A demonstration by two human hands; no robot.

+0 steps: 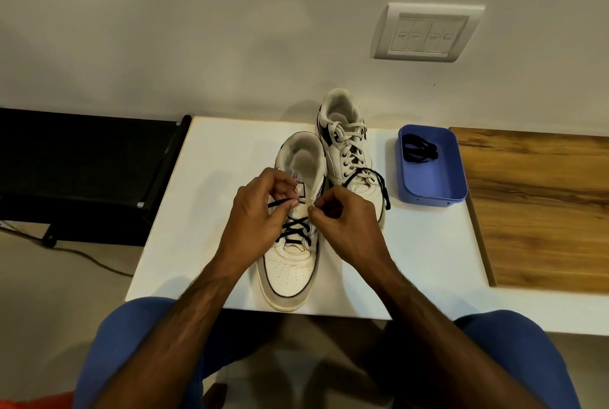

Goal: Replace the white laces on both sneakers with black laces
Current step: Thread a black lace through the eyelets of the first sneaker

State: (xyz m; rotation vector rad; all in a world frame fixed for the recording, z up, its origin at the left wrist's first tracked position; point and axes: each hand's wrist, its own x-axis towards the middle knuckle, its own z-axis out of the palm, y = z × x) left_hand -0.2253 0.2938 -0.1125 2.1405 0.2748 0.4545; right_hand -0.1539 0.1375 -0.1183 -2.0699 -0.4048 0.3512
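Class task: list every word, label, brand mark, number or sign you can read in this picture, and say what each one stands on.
No text is legible.
Tongue label on the near sneaker: a small flag-like emblem and a red mark, lettering too small and blurred to read.
Wall switch plate: four switches with small marks, too small to read.
Far sneaker, blue tray: no writing visible.

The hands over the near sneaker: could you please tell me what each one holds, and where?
The left hand pinches the black lace near its free end. The right hand pinches the other length of that lace beside the near sneaker's upper eyelets.
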